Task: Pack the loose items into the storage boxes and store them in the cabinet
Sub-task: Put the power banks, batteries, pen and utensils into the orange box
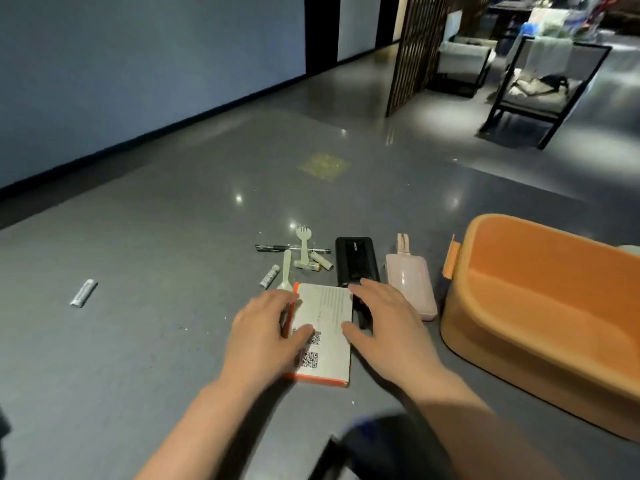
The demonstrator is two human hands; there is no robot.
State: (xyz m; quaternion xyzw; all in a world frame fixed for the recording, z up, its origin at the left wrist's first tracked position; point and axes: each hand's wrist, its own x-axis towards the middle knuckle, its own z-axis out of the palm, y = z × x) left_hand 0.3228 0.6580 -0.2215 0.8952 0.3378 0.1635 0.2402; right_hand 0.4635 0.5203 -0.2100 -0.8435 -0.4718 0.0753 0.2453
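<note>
Head view: left hand (266,336) on left edge of flat white rectangular cardboard box with orange sides (322,334), fingers curled over edge, thumb on top face. Right hand (384,323) at box's right edge, fingers extended and relaxed, thumb touching the face; not yet gripping. Box flat on grey polished floor (156,341), directly ahead.

Handling estimate: stiff, light, slightly slick printed card; best taken by both long edges, lifted level.

Surroundings: black rectangular power bank (355,259) touching box's far right corner, partly under right fingers. Pink rectangular power bank with loop cord (410,285) just beside it. Large orange plastic storage tub (540,306) at right, open, near. Beyond box: white plastic forks (294,258), black pen (277,248), several white batteries (313,265), one stray battery (83,292) well apart at left. Path to tub crosses both power banks.
</note>
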